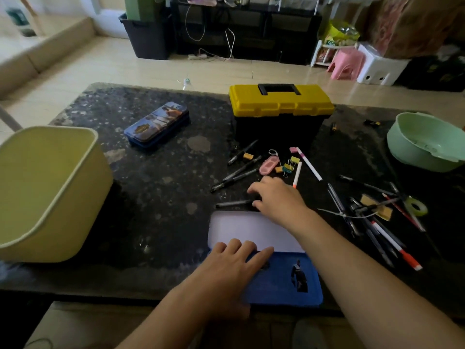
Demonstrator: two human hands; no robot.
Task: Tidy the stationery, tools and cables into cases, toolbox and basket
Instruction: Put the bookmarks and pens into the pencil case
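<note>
L hand [234, 258] flat on open blue case [284, 280]; R hand [274, 195] seemingly pinching black pen [231, 203].

Black pen [231, 203] end beneath right hand [276, 197]

Furniture beyond the table [161, 177]
A pink stool [346, 62] stood just beside a white stool [377, 69]; a black bin [148, 39] sat well apart.

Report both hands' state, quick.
Left hand: open, flat on the blue pencil case.
Right hand: curled at a black pen; grip cannot be told.
</note>
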